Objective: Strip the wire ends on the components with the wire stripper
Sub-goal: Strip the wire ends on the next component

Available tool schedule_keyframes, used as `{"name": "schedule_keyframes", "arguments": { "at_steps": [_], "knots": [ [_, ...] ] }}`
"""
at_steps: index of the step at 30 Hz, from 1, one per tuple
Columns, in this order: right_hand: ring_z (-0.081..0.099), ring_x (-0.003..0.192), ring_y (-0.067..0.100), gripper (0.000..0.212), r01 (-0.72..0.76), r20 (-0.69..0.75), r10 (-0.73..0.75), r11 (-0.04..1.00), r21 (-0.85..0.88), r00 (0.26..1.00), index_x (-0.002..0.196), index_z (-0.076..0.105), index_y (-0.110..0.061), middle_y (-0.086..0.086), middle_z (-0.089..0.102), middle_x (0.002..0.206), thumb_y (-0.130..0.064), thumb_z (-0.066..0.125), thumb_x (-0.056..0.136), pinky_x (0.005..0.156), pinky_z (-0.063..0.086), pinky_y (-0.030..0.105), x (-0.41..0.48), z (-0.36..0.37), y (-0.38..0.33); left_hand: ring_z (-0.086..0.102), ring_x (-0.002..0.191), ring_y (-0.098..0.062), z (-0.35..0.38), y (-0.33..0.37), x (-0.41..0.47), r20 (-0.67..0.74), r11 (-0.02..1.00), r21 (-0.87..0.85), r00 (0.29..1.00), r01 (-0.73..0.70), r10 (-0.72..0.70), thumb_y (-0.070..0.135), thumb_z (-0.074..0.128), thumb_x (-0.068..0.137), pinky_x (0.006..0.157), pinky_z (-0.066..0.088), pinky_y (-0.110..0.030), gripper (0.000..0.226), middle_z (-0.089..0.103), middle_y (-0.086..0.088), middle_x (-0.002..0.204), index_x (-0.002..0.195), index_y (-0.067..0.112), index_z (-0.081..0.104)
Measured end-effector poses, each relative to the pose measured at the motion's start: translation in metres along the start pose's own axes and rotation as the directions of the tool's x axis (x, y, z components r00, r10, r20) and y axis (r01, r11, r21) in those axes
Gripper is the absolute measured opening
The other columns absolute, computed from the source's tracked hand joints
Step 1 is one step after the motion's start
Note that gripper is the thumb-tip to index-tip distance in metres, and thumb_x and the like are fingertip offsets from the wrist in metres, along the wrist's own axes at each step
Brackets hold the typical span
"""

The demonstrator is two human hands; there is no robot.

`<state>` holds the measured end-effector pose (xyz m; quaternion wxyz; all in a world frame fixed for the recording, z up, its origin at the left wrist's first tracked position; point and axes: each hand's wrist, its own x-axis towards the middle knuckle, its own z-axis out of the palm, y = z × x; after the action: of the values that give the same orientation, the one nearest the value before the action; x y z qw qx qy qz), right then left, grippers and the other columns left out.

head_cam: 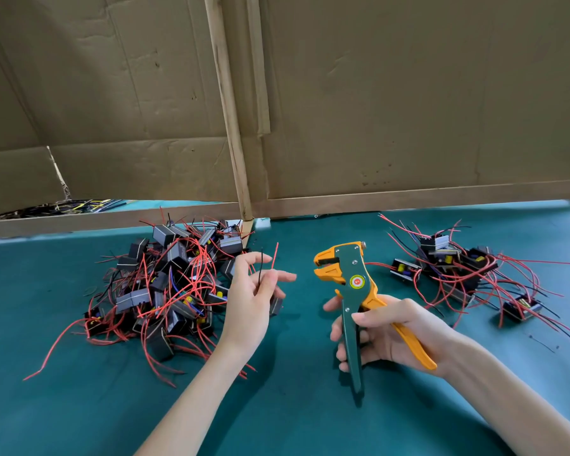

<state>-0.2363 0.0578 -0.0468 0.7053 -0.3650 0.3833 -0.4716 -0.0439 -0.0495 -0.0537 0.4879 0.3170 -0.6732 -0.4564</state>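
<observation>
The stripper (352, 281) is held above the tabletop (277, 406) in the right hand (385, 334), grip clamped round both handles, jaws apart. A component (276, 306) is held in the left hand (250, 301), grip pinched on its upright red wire (274, 256) and black wire (261, 268). Each end should be fed squarely into the jaws, one at a time, before squeezing. A large pile (171, 284) lies to the left and a smaller pile (458, 268) to the right; trailing leads could snag.
</observation>
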Motion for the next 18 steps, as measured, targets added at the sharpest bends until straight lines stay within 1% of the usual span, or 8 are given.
{"name": "schedule_keyframes", "arguments": {
  "at_steps": [2,4,8,9,12,14,16,18],
  "knots": [
    [0.065,0.08,0.041,0.043,0.012,0.002,-0.012,1.0,-0.017,1.0,0.119,0.06,-0.001,0.028,0.063,0.095,-0.005,0.066,0.077,0.077,0.055,0.052,0.001,0.002,0.001,0.041,0.055,-0.015,-0.001,0.002,0.0,0.002,1.0,0.016,1.0,-0.019,0.019,0.012,0.046,0.1,0.053,0.038,-0.015,0.008,0.073,0.001,0.08,0.102,0.019,0.048],
    [0.065,0.08,0.041,0.046,0.031,0.002,-0.031,0.999,-0.045,1.0,0.119,0.06,-0.002,0.026,0.063,0.094,-0.005,0.069,0.074,0.078,0.055,0.052,0.001,0.004,0.002,0.034,0.056,-0.02,-0.001,0.005,0.001,0.014,0.999,0.014,0.999,-0.031,0.031,0.015,0.049,0.099,0.051,0.034,-0.017,0.007,0.071,0.0,0.075,0.099,0.02,0.054],
    [0.065,0.08,0.041,0.038,0.092,0.004,-0.092,0.99,-0.108,0.996,0.117,0.062,-0.006,0.023,0.064,0.093,-0.001,0.065,0.08,0.078,0.055,0.051,-0.001,0.007,0.004,0.048,0.062,-0.014,-0.001,0.012,0.001,0.014,0.999,-0.023,0.999,-0.029,0.029,0.019,0.057,0.095,0.062,0.041,-0.018,0.009,0.063,0.003,0.061,0.09,0.02,0.064],
    [0.065,0.081,0.04,0.037,0.102,0.006,-0.102,0.988,-0.119,0.995,0.117,0.063,-0.007,0.022,0.065,0.092,-0.003,0.066,0.08,0.078,0.055,0.05,-0.002,0.009,0.004,0.049,0.061,-0.012,-0.001,0.014,0.0,0.019,0.999,-0.035,1.0,-0.018,0.019,0.019,0.059,0.093,0.062,0.042,-0.017,0.01,0.059,0.004,0.058,0.086,0.02,0.066],
    [0.066,0.08,0.04,0.035,0.125,0.011,-0.125,0.981,-0.148,0.992,0.114,0.065,-0.011,0.022,0.066,0.091,-0.006,0.069,0.079,0.077,0.055,0.047,-0.003,0.013,0.004,0.042,0.05,-0.008,-0.001,0.019,-0.001,0.041,0.995,-0.089,0.998,0.05,-0.047,0.021,0.066,0.088,0.048,0.036,-0.017,0.012,0.048,0.006,0.05,0.078,0.023,0.071],
    [0.066,0.079,0.039,0.035,0.132,0.006,-0.133,0.977,-0.165,0.991,0.112,0.066,-0.012,0.022,0.066,0.091,-0.007,0.072,0.078,0.076,0.055,0.046,-0.004,0.015,0.005,0.038,0.048,-0.007,-0.002,0.022,-0.001,0.048,0.99,-0.108,0.996,0.086,-0.082,0.022,0.069,0.085,0.046,0.034,-0.02,0.01,0.044,0.004,0.052,0.076,0.025,0.073],
    [0.066,0.079,0.039,0.036,0.137,0.006,-0.139,0.973,-0.187,0.99,0.112,0.066,-0.013,0.023,0.066,0.091,-0.007,0.073,0.078,0.077,0.055,0.046,-0.005,0.016,0.005,0.035,0.049,-0.008,-0.002,0.026,-0.002,0.054,0.988,-0.116,0.994,0.103,-0.097,0.023,0.07,0.082,0.048,0.033,-0.022,0.007,0.042,-0.003,0.059,0.076,0.023,0.073],
    [0.066,0.08,0.039,0.034,0.145,0.011,-0.146,0.966,-0.213,0.989,0.113,0.065,-0.014,0.023,0.067,0.092,-0.006,0.071,0.08,0.078,0.054,0.048,-0.006,0.017,0.006,0.032,0.05,-0.01,-0.003,0.03,-0.002,0.062,0.985,-0.132,0.992,0.114,-0.107,0.029,0.072,0.077,0.049,0.03,-0.024,0.008,0.04,-0.006,0.061,0.075,0.022,0.073]
  ]
}}
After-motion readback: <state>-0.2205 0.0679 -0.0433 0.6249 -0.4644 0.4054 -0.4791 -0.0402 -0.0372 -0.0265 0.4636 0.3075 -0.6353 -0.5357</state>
